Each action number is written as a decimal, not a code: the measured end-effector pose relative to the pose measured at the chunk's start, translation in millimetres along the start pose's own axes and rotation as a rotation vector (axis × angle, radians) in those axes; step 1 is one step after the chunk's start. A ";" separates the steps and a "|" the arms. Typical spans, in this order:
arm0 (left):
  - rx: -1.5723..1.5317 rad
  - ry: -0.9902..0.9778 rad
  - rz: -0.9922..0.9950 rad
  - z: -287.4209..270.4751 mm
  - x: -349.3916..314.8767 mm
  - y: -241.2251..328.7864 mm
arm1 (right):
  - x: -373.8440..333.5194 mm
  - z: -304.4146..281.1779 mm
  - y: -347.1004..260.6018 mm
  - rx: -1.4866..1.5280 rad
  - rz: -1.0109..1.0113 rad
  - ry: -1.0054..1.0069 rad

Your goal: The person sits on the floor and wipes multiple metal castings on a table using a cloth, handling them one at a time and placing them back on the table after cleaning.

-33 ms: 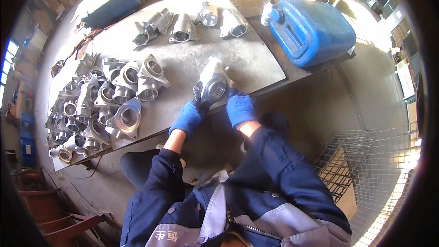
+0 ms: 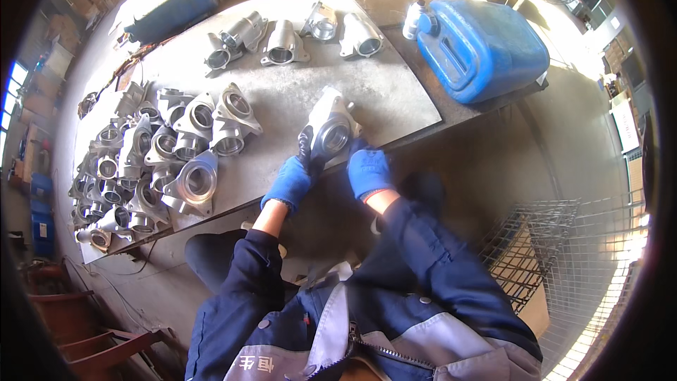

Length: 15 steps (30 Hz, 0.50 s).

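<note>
A silver cast metal housing (image 2: 334, 135) with a round bore and flanged ends rests at the near edge of the metal-topped table (image 2: 282, 109). My left hand (image 2: 289, 180), in a blue glove with dark fingers, grips its left side. On the other side, my right hand (image 2: 369, 169), gloved the same way, has its fingers curled close against the housing's right edge. Whether those fingers hold something small is hidden. To the left lies a crowded group of similar housings (image 2: 196, 182), some stacked on others. Several more housings (image 2: 283, 44) stand in a row toward the far side.
A blue plastic jerrycan (image 2: 486, 49) stands at the table's right end, with a small whitish bottle (image 2: 412, 20) beside it. A long blue container (image 2: 176, 10) lies beyond the far left edge. Wire mesh baskets (image 2: 536, 254) are on the floor at right, and a reddish-brown metal frame (image 2: 106, 346) at lower left.
My right hand has shifted very slightly to the left beside the housing. My left hand and the housing look the same.
</note>
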<state>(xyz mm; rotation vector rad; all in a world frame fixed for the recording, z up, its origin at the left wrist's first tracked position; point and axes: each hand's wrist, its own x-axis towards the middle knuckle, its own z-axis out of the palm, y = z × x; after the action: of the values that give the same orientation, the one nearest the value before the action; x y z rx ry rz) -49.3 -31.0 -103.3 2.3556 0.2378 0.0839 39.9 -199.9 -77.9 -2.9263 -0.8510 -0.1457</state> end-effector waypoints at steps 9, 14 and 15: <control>0.097 -0.063 -0.071 -6.7 -1.8 17.3 | -17.5 -31.0 -43.1 0.428 0.196 -0.391; 0.131 -0.074 -0.116 -11.3 -2.4 36.8 | 27.7 -58.1 -42.2 0.700 0.173 -0.997; 0.135 -0.079 -0.115 -12.1 -1.3 37.1 | 37.6 -64.7 -36.4 0.777 0.228 -1.032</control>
<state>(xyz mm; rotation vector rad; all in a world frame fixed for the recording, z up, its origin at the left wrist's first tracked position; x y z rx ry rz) -46.6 -48.9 -68.7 2.4673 0.3493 -0.0838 47.6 -156.6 -7.1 -2.1618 -0.4305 1.4333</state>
